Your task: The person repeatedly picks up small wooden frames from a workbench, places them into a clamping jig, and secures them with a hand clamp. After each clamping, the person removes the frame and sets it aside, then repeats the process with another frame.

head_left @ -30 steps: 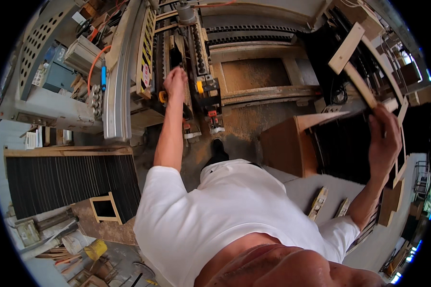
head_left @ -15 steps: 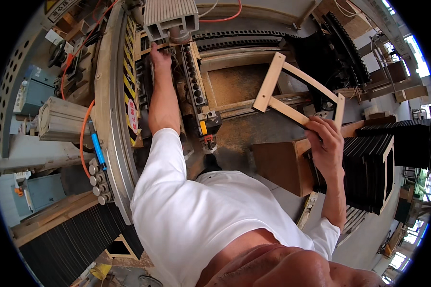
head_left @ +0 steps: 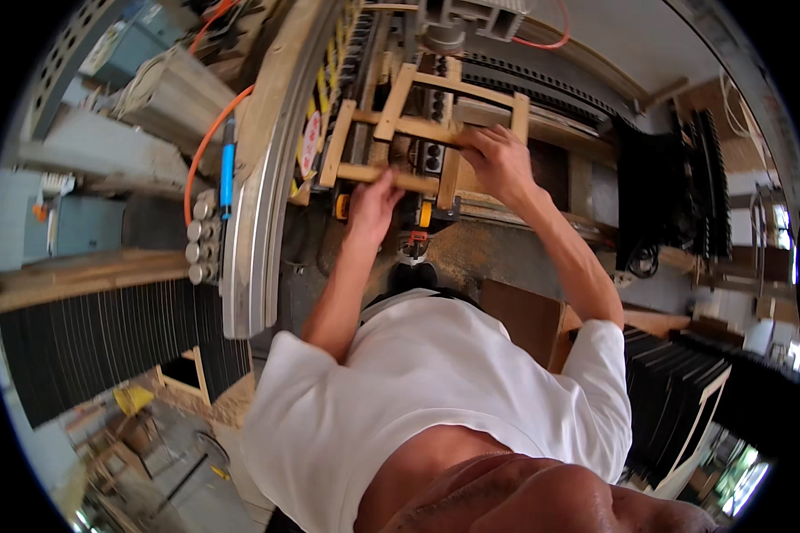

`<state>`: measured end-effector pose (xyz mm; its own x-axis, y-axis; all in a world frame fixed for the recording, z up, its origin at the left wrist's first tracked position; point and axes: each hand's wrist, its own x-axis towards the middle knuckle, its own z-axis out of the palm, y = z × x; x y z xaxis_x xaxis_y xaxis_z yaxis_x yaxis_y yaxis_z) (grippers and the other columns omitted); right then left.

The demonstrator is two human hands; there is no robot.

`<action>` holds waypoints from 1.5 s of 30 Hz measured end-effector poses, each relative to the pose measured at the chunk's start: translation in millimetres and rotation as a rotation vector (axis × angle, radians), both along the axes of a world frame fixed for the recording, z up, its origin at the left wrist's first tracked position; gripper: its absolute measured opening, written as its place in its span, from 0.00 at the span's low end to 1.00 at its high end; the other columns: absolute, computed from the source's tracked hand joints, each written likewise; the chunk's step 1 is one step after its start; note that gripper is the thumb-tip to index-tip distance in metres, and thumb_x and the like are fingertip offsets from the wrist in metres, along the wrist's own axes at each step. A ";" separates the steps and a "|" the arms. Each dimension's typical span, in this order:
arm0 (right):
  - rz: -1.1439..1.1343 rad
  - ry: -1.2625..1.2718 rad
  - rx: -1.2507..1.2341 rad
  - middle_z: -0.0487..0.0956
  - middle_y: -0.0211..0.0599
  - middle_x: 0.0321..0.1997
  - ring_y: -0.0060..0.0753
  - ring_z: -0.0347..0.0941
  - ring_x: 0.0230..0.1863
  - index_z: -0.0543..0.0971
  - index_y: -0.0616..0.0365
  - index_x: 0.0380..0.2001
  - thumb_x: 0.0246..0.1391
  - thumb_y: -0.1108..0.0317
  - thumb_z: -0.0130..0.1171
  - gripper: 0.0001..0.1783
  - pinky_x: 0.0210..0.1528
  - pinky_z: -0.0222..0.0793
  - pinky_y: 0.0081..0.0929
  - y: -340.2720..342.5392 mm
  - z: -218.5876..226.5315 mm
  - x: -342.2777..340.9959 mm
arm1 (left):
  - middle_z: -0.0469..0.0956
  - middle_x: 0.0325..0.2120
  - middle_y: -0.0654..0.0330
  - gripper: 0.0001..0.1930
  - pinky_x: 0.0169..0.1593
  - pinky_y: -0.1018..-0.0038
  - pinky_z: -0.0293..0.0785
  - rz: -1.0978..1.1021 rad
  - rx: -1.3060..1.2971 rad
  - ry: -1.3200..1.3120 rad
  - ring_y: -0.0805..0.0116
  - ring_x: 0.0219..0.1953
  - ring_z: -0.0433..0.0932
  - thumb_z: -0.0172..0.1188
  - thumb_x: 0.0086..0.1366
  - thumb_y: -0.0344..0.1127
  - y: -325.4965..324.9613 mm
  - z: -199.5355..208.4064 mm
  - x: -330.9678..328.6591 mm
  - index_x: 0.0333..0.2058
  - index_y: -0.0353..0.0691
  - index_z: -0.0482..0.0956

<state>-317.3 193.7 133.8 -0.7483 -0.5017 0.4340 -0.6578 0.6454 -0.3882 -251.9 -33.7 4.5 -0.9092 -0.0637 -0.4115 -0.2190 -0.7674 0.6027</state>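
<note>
Two rectangular wooden frames with pale faces and dark edges overlap above the machine. My right hand (head_left: 500, 162) grips the near rail of the upper wooden frame (head_left: 395, 103), fingers closed on it. Below and to its left lies the lower wooden frame (head_left: 337, 144). My left hand (head_left: 373, 206) is at that frame's near rail, its fingers closed around the bar and slightly blurred. Beneath the frames runs a machine strip with a row of round black pads (head_left: 433, 160). Whether the lower frame rests on the machine or is lifted, I cannot tell.
A grey metal machine head (head_left: 476, 18) hangs just beyond the frames. Along the left runs a metal machine rail (head_left: 253, 266) with an orange hose (head_left: 189, 178). Stacks of dark-edged frames stand at left (head_left: 107, 342) and right (head_left: 671, 400). A brown box (head_left: 520, 320) sits near my right side.
My right hand has brought its frame leftward over the machine. My left hand has drawn back from the machine's far part and now holds another frame. The view has shifted.
</note>
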 end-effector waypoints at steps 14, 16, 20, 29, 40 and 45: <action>0.140 0.279 0.346 0.81 0.37 0.41 0.41 0.73 0.47 0.78 0.53 0.42 0.47 0.73 0.55 0.16 0.49 0.62 0.37 -119.8 -85.8 -154.9 | 0.77 0.42 0.59 0.14 0.52 0.64 0.74 0.347 0.019 -0.137 0.61 0.48 0.76 0.57 0.64 0.28 13.4 21.3 247.0 0.49 0.39 0.72; 0.132 0.280 0.431 0.81 0.40 0.38 0.42 0.73 0.47 0.78 0.53 0.42 0.47 0.73 0.56 0.16 0.50 0.62 0.38 -123.4 -79.7 -173.0 | 0.78 0.42 0.57 0.15 0.51 0.64 0.75 0.419 0.016 -0.170 0.61 0.47 0.77 0.58 0.63 0.28 15.5 16.3 255.8 0.49 0.39 0.72; 0.076 0.316 0.608 0.82 0.44 0.31 0.42 0.74 0.47 0.78 0.54 0.42 0.47 0.73 0.57 0.16 0.50 0.61 0.39 -135.5 -69.8 -207.5 | 0.78 0.43 0.60 0.16 0.52 0.65 0.74 0.531 0.010 -0.204 0.63 0.47 0.77 0.61 0.61 0.30 13.7 0.0 274.3 0.49 0.41 0.73; 0.060 0.332 0.761 0.82 0.40 0.28 0.44 0.77 0.38 0.77 0.54 0.42 0.52 0.76 0.55 0.13 0.50 0.62 0.41 -148.7 -69.4 -263.0 | 0.78 0.43 0.66 0.15 0.49 0.71 0.73 0.703 -0.052 -0.307 0.70 0.46 0.76 0.62 0.61 0.35 7.6 -46.8 299.7 0.47 0.45 0.74; 0.085 0.358 0.677 0.81 0.43 0.28 0.48 0.76 0.41 0.77 0.53 0.39 0.50 0.74 0.50 0.12 0.46 0.64 0.45 -149.3 -80.7 -282.3 | 0.77 0.41 0.63 0.13 0.45 0.71 0.73 0.797 -0.103 -0.487 0.69 0.43 0.76 0.60 0.63 0.36 3.0 -76.5 300.5 0.46 0.42 0.74; 0.091 0.304 0.634 0.81 0.41 0.32 0.45 0.79 0.37 0.77 0.54 0.34 0.52 0.75 0.52 0.07 0.51 0.65 0.50 -152.8 -75.7 -274.8 | 0.79 0.39 0.61 0.22 0.41 0.71 0.74 0.828 -0.153 -0.513 0.68 0.39 0.78 0.64 0.57 0.31 0.3 -90.3 312.5 0.51 0.38 0.72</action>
<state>-592.1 40.8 58.1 -0.5835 -0.7814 0.2211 -0.7393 0.6238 0.2536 60.7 -33.5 -85.8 -0.2670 -0.6855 -0.6773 0.0899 -0.7175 0.6907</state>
